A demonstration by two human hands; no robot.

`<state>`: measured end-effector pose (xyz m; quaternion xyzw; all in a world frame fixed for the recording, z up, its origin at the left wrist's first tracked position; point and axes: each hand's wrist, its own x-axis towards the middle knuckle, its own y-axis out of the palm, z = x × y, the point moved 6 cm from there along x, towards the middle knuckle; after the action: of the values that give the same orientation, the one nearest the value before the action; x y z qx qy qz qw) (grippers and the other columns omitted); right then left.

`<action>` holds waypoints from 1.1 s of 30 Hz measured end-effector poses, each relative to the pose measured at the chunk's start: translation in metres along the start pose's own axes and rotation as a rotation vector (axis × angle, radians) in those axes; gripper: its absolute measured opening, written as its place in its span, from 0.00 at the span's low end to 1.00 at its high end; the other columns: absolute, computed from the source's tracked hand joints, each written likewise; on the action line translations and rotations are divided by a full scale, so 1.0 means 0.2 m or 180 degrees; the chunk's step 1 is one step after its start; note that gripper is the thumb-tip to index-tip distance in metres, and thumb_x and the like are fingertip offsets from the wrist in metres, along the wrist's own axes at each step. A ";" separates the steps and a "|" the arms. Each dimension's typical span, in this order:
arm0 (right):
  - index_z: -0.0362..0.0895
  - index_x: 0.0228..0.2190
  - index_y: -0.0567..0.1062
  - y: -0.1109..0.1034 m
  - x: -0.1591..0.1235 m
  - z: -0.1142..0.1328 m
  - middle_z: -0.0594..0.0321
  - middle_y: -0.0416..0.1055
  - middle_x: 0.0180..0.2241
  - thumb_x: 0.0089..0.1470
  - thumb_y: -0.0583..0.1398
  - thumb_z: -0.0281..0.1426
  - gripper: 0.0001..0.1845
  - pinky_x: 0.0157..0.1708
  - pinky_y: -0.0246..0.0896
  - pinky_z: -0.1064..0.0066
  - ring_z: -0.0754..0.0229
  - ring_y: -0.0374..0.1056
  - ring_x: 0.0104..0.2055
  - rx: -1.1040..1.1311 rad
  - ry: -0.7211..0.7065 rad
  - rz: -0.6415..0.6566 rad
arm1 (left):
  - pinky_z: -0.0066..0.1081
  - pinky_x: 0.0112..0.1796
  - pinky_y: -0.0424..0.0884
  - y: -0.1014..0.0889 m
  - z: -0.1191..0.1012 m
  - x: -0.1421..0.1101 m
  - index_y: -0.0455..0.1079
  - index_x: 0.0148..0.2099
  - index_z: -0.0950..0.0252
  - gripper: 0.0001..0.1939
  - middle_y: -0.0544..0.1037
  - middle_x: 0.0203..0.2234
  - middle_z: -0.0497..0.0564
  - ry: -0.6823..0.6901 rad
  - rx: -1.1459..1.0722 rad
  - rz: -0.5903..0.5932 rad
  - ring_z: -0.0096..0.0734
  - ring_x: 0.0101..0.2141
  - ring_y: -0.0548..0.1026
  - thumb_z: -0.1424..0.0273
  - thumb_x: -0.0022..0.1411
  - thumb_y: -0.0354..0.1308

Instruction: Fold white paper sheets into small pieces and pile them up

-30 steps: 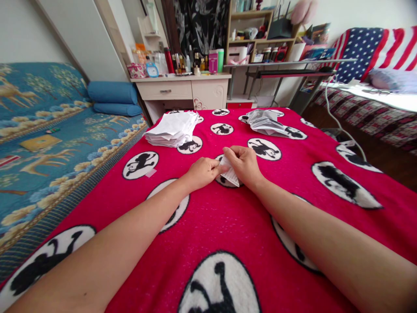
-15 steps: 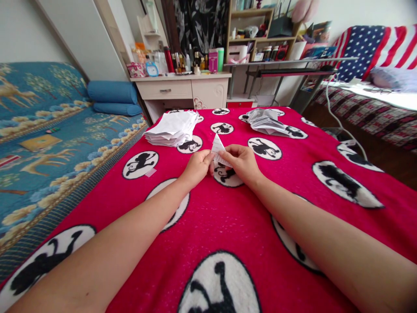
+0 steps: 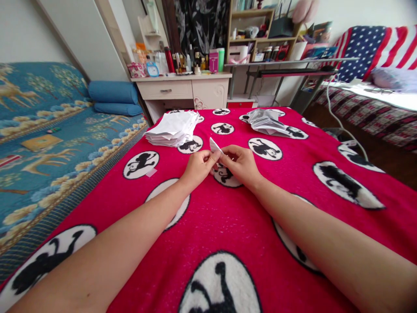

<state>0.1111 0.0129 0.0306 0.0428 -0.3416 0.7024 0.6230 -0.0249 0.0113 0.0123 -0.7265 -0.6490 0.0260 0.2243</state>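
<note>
A small folded piece of white paper is pinched between both hands above the red patterned cloth. Its narrow pointed end sticks up past the fingertips; the lower part is hidden by the fingers. My left hand is closed on its left side, thumb on top. From the right, my right hand grips it with thumb and fingers, close against the left hand. Beyond the left hand lies a stack of white paper sheets. A pile of folded papers rests farther off to the right.
A scrap of clear film lies on the cloth at left. A blue sofa runs along the left side. Behind stand a white dresser with bottles and a metal-legged desk. A white cable hangs at right.
The folded paper has turned and narrowed: its broad triangular face showed before, and now only a thin pointed strip shows. Both hands have drawn closer together around it.
</note>
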 end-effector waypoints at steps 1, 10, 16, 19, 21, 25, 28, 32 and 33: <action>0.40 0.32 0.79 0.01 0.00 0.01 0.60 0.74 0.27 0.54 0.59 0.37 0.14 0.27 0.56 0.74 0.64 0.65 0.27 0.0071 -0.0029 0.0084 | 0.24 0.20 0.65 0.00 0.00 0.00 0.68 0.30 0.67 0.24 0.75 0.21 0.50 -0.0006 -0.0040 0.0004 0.25 0.18 0.72 0.49 0.61 0.52; 0.41 0.29 0.76 0.03 0.00 0.02 0.63 0.72 0.25 0.58 0.55 0.37 0.15 0.31 0.59 0.73 0.64 0.65 0.28 0.0353 -0.0108 0.0460 | 0.24 0.20 0.63 -0.01 0.01 0.00 0.68 0.30 0.67 0.26 0.76 0.21 0.50 -0.0014 -0.0059 0.0028 0.28 0.22 0.73 0.47 0.62 0.49; 0.41 0.28 0.75 0.03 0.00 0.02 0.63 0.71 0.25 0.57 0.56 0.36 0.13 0.30 0.58 0.74 0.64 0.64 0.28 0.0349 -0.0087 0.0464 | 0.24 0.20 0.64 0.00 0.00 -0.01 0.67 0.30 0.66 0.24 0.75 0.20 0.49 -0.0004 -0.0074 0.0091 0.27 0.20 0.73 0.49 0.63 0.49; 0.41 0.28 0.75 0.03 0.00 0.02 0.63 0.72 0.25 0.57 0.56 0.36 0.13 0.29 0.58 0.74 0.64 0.64 0.27 0.0379 -0.0041 0.0489 | 0.25 0.20 0.64 -0.01 -0.01 -0.01 0.66 0.29 0.66 0.23 0.74 0.19 0.48 0.0017 0.0008 0.0084 0.27 0.20 0.72 0.51 0.64 0.48; 0.41 0.28 0.75 0.03 0.00 0.01 0.63 0.72 0.25 0.56 0.56 0.36 0.13 0.29 0.58 0.74 0.64 0.64 0.27 0.0373 -0.0016 0.0494 | 0.25 0.21 0.64 -0.01 -0.02 -0.01 0.66 0.29 0.65 0.23 0.74 0.18 0.48 0.0033 0.0065 0.0080 0.28 0.20 0.72 0.52 0.64 0.47; 0.41 0.27 0.75 0.04 0.00 -0.01 0.63 0.72 0.25 0.56 0.55 0.36 0.13 0.29 0.59 0.73 0.64 0.65 0.27 0.0353 0.0017 0.0476 | 0.25 0.22 0.65 0.00 -0.01 -0.01 0.66 0.29 0.66 0.21 0.74 0.19 0.48 0.0032 0.0094 0.0125 0.28 0.21 0.72 0.54 0.64 0.48; 0.41 0.26 0.74 0.04 0.01 -0.02 0.62 0.72 0.24 0.56 0.55 0.35 0.13 0.29 0.59 0.73 0.63 0.65 0.27 0.0332 0.0099 0.0474 | 0.25 0.23 0.67 0.01 -0.01 0.00 0.66 0.29 0.66 0.17 0.74 0.20 0.48 -0.0021 0.0047 0.0114 0.27 0.21 0.72 0.58 0.62 0.52; 0.41 0.27 0.74 0.04 0.00 -0.02 0.62 0.72 0.25 0.56 0.55 0.35 0.13 0.30 0.59 0.73 0.63 0.65 0.27 0.0324 0.0064 0.0433 | 0.25 0.22 0.66 0.01 -0.01 0.00 0.66 0.30 0.66 0.17 0.74 0.20 0.49 -0.0022 -0.0019 0.0149 0.27 0.21 0.72 0.58 0.62 0.51; 0.41 0.27 0.74 0.03 0.00 -0.01 0.62 0.72 0.25 0.56 0.55 0.35 0.13 0.30 0.59 0.73 0.63 0.65 0.27 0.0316 0.0050 0.0429 | 0.25 0.21 0.65 0.01 -0.01 0.00 0.66 0.30 0.66 0.18 0.74 0.20 0.49 -0.0017 -0.0027 0.0155 0.27 0.21 0.72 0.57 0.63 0.51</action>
<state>0.1059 0.0151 0.0257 0.0450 -0.3035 0.7591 0.5741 -0.0227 0.0101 0.0131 -0.7430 -0.6317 0.0307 0.2188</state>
